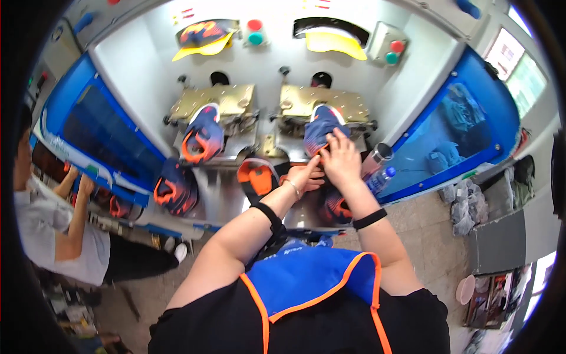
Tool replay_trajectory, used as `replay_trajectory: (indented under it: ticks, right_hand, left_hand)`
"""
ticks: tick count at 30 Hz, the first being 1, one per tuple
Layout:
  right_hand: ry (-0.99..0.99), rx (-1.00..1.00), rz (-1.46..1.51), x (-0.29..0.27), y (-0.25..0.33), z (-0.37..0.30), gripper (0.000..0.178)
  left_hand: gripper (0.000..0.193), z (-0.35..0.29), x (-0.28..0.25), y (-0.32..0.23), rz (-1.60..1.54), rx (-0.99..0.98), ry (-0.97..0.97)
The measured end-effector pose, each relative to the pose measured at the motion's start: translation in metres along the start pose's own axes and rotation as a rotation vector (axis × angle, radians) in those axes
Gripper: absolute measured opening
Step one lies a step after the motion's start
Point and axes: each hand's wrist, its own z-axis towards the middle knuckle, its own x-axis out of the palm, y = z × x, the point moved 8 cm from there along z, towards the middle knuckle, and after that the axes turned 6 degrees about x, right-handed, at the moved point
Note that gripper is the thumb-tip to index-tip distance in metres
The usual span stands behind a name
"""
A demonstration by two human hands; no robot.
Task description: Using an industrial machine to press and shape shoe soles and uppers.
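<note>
A navy shoe upper [321,125] with orange trim sits at the right-hand brass plate of the machine, its opening toward me. My right hand [343,160] grips its near right side, fingers laid over the fabric. At the near orange edge, my left hand [304,176] holds on with the thumb; its other fingers are curled below, and their contact is partly hidden. A matching shoe [203,134] is at the left brass plate [215,99], untouched. Just left of my left hand lies an orange-and-dark shoe piece [257,178].
More dark shoes [177,187] stand on the metal ledge at left, another [336,207] under my right forearm. A metal tumbler [378,154] and a plastic bottle [382,179] stand right of my hand. Blue-framed side panels [466,127] flank the machine. A co-worker [65,218] stands at far left.
</note>
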Motion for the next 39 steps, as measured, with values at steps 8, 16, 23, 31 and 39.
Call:
replay_trajectory:
  ticks: [8,16,23,31,39]
  right_hand:
    - [-0.119,-0.355,0.249,-0.029,0.083,-0.049,0.019]
    - [0.608,0.238,0.326,0.145,0.109,-0.057,0.039]
    - [0.646,0.337,0.851,0.132,0.11,-0.104,0.03]
    - [0.092,-0.071,0.804,-0.018,0.094,-0.076,0.037]
    - [-0.08,-0.381,0.515,-0.104,0.112,-0.085,0.053]
  left_hand:
    - [0.021,-0.083,-0.138,-0.014,1.006,0.669,-0.718]
    - [0.051,-0.085,-0.209,0.073,0.179,-0.077,-0.331]
    - [0.081,-0.143,-0.214,0.075,-0.692,-0.401,-0.136]
    - [0.051,-0.146,-0.129,-0.06,-0.644,0.19,0.331]
    - [0.046,-0.133,-0.063,-0.14,-0.56,0.383,0.338]
